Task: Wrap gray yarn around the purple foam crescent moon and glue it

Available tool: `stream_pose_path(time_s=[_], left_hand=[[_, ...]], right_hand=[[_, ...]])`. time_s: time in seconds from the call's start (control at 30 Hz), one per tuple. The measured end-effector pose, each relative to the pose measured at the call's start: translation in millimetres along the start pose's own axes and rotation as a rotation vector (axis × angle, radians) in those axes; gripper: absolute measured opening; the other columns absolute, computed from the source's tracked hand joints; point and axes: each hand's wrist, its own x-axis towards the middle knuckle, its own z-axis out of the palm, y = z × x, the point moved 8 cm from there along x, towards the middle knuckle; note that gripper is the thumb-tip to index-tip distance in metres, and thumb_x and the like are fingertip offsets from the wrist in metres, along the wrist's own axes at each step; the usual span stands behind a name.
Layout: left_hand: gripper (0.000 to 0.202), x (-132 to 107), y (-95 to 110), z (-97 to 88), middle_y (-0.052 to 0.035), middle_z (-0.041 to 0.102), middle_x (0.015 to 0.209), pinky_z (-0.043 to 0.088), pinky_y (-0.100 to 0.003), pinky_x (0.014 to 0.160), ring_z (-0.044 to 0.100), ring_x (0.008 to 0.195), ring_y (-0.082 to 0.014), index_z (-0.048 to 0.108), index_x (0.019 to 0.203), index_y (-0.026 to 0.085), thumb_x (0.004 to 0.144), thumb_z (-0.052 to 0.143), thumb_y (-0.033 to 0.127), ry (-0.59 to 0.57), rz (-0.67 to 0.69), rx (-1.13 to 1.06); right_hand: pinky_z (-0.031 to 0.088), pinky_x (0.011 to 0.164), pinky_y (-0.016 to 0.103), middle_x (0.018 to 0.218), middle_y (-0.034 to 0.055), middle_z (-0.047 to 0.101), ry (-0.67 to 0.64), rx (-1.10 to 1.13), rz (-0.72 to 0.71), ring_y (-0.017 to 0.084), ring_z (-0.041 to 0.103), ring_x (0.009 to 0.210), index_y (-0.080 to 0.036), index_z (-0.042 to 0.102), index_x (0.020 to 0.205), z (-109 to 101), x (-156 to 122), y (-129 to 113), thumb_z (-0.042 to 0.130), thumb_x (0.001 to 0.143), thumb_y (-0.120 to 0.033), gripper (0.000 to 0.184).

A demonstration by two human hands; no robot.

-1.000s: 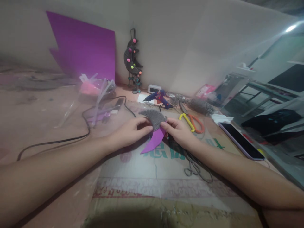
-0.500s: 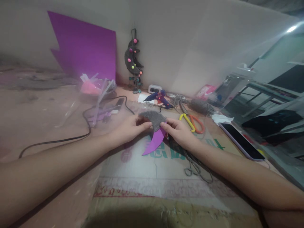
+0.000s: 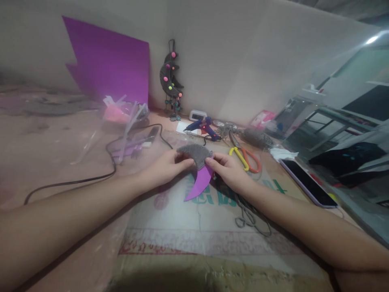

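Between my two hands is a purple crescent cutout point(image 3: 199, 183), its upper part wrapped in grey yarn point(image 3: 194, 154) and its lower tip bare. My left hand point(image 3: 170, 167) pinches the wrapped part from the left, thumb in front. On the other side my right hand point(image 3: 226, 167) grips the edge where wrapping meets bare purple, thumb on top. Loose grey cord point(image 3: 251, 219) trails under my right forearm onto the printed sheet. Beyond the hands lies a blue glue gun point(image 3: 202, 127), its small red light lit. Scissors point(image 3: 243, 157) with yellow and orange handles rest right of it.
Purple sheets point(image 3: 112, 65) lean on the wall, beside a hanging grey moon ornament point(image 3: 170, 79) with coloured dots. Clear plastic and glue sticks point(image 3: 129, 129) lie left, near a black cable point(image 3: 112, 156). A phone point(image 3: 306, 182) lies right, past a yarn roll point(image 3: 257, 138).
The crescent's bare tip has shifted slightly to the right. Both hands keep their hold, and the view has tilted a little.
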Motion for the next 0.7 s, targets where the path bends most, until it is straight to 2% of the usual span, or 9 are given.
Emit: stream_pose_path(time_s=[0.23,0.3,0.4,0.5,0.6,0.7], left_hand=[[0.018,-1,-1,-0.1,-0.0036,0.069,0.083,0.048,-0.030,0.075,0.064,0.083,-0.0188,0.065,0.088,0.018,0.087,0.053,0.030,0.055,-0.026,-0.106],[0.018,-2,-6,-2.2,-0.0025,0.066,0.078,0.046,-0.029,0.071,0.061,0.078,-0.0180,0.063,0.083,0.018,0.087,0.053,0.031,0.095,-0.048,-0.096],[0.015,-5,-13,-8.9,-0.0003,0.061,0.075,0.043,-0.028,0.067,0.057,0.072,-0.0163,0.059,0.085,0.019,0.087,0.050,0.030,0.174,-0.094,-0.099],[0.012,-6,-15,-15.0,0.0032,0.053,0.067,0.041,-0.027,0.064,0.052,0.065,-0.0140,0.051,0.080,0.020,0.088,0.043,0.025,0.214,-0.105,-0.165],[0.020,-5,-12,-20.2,0.0037,0.047,0.062,0.038,-0.026,0.059,0.047,0.059,-0.0128,0.043,0.071,0.021,0.090,0.037,0.023,0.234,-0.093,-0.168],[0.030,-5,-12,-21.8,0.0031,0.046,0.060,0.036,-0.027,0.058,0.045,0.058,-0.0131,0.042,0.068,0.020,0.094,0.034,0.033,0.242,-0.117,-0.086]], right_hand=[[0.037,0.051,0.022,0.058,-0.0042,0.051,-0.008,0.007,0.000,0.009,0.047,0.052,-0.018,0.052,0.070,1,1,0,0.059,0.082,-0.053,0.038],[0.037,0.050,0.022,0.058,-0.0044,0.051,-0.001,0.026,0.011,0.009,0.047,0.051,-0.018,0.052,0.070,0,2,1,0.059,0.082,-0.052,0.037],[0.037,0.049,0.021,0.058,-0.0045,0.052,0.017,0.055,0.026,0.008,0.047,0.050,-0.018,0.053,0.072,-1,2,4,0.060,0.082,-0.052,0.036],[0.035,0.046,0.021,0.057,-0.0051,0.052,0.055,0.099,0.054,0.008,0.047,0.049,-0.019,0.053,0.074,-6,3,8,0.060,0.083,-0.050,0.033],[0.032,0.045,0.019,0.055,-0.0056,0.051,0.102,0.151,0.054,0.007,0.045,0.047,-0.019,0.051,0.072,-11,4,10,0.060,0.084,-0.048,0.032],[0.030,0.044,0.019,0.054,-0.0054,0.051,0.123,0.169,0.040,0.007,0.044,0.047,-0.019,0.051,0.071,-13,4,9,0.061,0.083,-0.048,0.033]])
